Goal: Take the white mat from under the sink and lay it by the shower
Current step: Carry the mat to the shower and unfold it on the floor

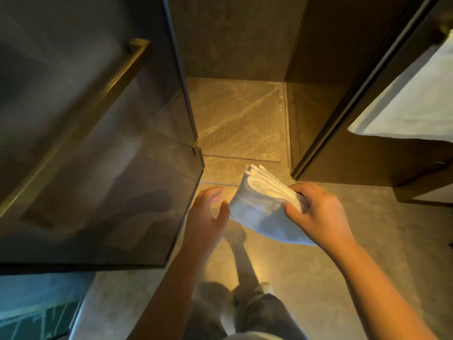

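Observation:
The white mat [259, 207] is folded in several layers and hangs in the air over the floor, just in front of the shower threshold. My right hand [316, 212] is shut on its right edge, thumb below and fingers on top. My left hand [208, 212] is open with fingers spread, just left of the mat's lower left corner, nearly touching it. The shower floor [240, 119], marbled and lit, lies straight ahead beyond the threshold.
A tinted glass shower door [98, 143] with a brass bar handle [103, 94] stands open on my left. A dark wall or cabinet [343, 94] is on the right, with a white towel [416, 101] hanging there. My legs and feet [245, 303] are on the grey floor below.

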The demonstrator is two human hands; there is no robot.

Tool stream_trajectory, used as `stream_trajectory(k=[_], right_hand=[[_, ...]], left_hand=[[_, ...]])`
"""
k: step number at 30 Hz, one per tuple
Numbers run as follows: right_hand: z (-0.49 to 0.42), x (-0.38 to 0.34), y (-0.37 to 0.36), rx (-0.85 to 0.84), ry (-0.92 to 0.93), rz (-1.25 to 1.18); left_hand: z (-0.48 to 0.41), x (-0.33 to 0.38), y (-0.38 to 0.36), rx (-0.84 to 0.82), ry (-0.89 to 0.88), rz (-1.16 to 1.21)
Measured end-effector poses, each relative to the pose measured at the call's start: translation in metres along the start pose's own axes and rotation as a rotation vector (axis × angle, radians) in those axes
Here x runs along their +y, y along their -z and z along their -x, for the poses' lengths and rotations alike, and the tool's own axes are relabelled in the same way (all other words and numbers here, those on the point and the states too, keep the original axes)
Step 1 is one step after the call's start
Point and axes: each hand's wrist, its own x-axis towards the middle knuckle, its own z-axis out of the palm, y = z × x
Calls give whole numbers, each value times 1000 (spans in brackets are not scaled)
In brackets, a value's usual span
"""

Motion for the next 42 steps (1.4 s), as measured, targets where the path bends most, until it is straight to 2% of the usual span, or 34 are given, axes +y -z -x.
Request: stream_trajectory(k=[9,15,23,27,35,42], right_hand=[[-78,80,-63,-68,5,62],[-114,137,-149,-50,-55,25],[-151,235,-294,-123,-8,43],[-166,284,-352,-126,21,36],[-194,350,-436,-200,177,71],[-237,385,-484,-205,278,121]], left_hand=[[-80,-42,-60,-57,12,-35],[-146,-139,-105,-121,-32,-31],[-210,-298,-193,-289,-92,-105],[-234,-362,-230,-365,-124,-55],[-273,-447,-294,-578,-311,-110],[-319,-496,-326,-528,-369,-133]])
